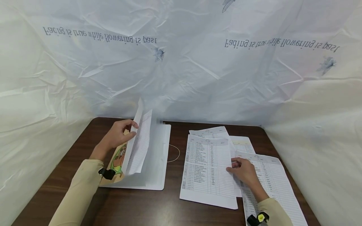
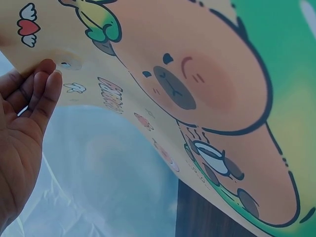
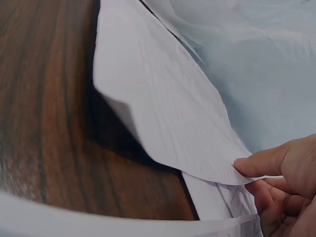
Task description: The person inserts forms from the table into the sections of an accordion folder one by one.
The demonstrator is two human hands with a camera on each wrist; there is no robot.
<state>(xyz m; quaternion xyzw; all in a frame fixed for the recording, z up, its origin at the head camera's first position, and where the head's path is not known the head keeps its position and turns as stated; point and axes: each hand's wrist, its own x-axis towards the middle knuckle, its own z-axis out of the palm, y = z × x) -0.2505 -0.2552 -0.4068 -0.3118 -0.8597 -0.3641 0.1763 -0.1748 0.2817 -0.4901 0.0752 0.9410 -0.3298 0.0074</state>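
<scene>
My left hand (image 1: 120, 133) pinches the raised cover of a file folder at its upper edge. The cover's outside (image 2: 212, 74) carries a cartoon capybara, seen large in the left wrist view. A printed sheet (image 1: 142, 141) stands up tilted just inside the cover, over the folder's white back part (image 1: 159, 157). On the right, my right hand (image 1: 246, 172) pinches the right edge of a printed table sheet (image 1: 207, 169) between thumb and fingers. In the right wrist view that sheet (image 3: 158, 94) bends, its far side lifted off the table.
Several more printed sheets (image 1: 277, 179) overlap under and beside my right hand. A thin elastic loop (image 1: 179, 153) sticks out from the folder's right side. The dark wooden table (image 1: 135, 207) is bounded by white plastic sheeting (image 1: 181, 78) behind and at both sides.
</scene>
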